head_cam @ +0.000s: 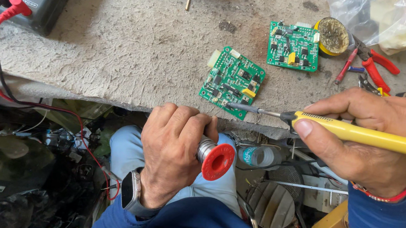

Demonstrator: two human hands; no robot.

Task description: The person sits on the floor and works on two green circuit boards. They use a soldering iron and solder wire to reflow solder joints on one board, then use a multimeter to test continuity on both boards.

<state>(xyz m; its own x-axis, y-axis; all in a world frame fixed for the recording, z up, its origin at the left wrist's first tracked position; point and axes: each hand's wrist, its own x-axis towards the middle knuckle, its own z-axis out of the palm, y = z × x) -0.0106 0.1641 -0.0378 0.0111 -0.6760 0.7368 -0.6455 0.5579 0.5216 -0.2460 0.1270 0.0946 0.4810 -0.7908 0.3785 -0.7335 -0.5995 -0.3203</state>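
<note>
Head view: right hand (364, 143) clenched round yellow soldering iron (367, 134), tip touching near edge of green circuit board (232, 82). Left hand (173, 147), just below the board, grips red-flanged solder spool (214, 158). Second board (294, 46) lies up-right of it. Board judged light, stiff, fragile; hold by edges.

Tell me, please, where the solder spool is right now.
The solder spool sits in the left hand, low in the head view, just below the nearer circuit board.
</note>
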